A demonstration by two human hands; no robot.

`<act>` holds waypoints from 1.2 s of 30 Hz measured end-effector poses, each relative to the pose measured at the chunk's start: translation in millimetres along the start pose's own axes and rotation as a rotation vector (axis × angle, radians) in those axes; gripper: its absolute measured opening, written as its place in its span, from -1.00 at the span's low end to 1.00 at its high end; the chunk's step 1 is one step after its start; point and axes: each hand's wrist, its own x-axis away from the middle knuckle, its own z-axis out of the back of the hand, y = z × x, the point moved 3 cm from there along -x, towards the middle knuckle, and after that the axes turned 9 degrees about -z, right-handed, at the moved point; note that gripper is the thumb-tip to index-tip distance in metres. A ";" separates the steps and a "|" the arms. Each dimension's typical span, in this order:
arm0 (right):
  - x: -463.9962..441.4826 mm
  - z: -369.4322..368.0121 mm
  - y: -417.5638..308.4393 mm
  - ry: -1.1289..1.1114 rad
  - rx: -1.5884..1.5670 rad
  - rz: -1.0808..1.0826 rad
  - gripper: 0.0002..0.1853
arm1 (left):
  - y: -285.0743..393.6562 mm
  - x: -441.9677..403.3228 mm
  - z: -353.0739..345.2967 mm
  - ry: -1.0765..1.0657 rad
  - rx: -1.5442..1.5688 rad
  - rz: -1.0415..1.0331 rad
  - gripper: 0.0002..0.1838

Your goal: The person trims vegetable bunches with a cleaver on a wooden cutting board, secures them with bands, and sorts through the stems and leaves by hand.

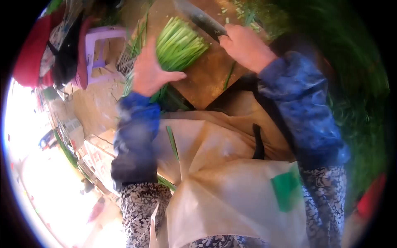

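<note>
A thick bundle of cut green stalks [180,45], chives or similar by their look, lies on a brown wooden board [200,84]. My left hand [149,72] is at the bundle's left side, thumb stretched out and fingers apart; its fingertips are blurred. In my right hand [247,47] is a knife [200,18], gripped by its handle. The blade points up and left, beyond the bundle's right end and apart from it. Small chopped green bits [244,14] are scattered at the board's far right.
A pale apron [223,190] covers my lap, with a loose green leaf [173,142] on it. At the left stand a lilac plastic stool [93,53] and a red bag-like thing [39,49]. A mass of greenery [355,82] fills the right side.
</note>
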 end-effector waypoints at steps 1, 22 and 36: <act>2.0 -1.2 -2.2 -0.019 0.003 0.011 -0.68 | 11.6 4.0 -9.4 -0.018 -0.309 -0.060 0.23; -16.6 -35.1 -20.7 0.220 0.464 0.221 -0.72 | -19.4 -1.7 50.5 0.312 -0.003 0.102 0.00; 34.3 7.4 -99.4 0.097 -0.273 0.582 -0.73 | 5.5 186.3 205.8 1.451 0.945 -0.123 -0.51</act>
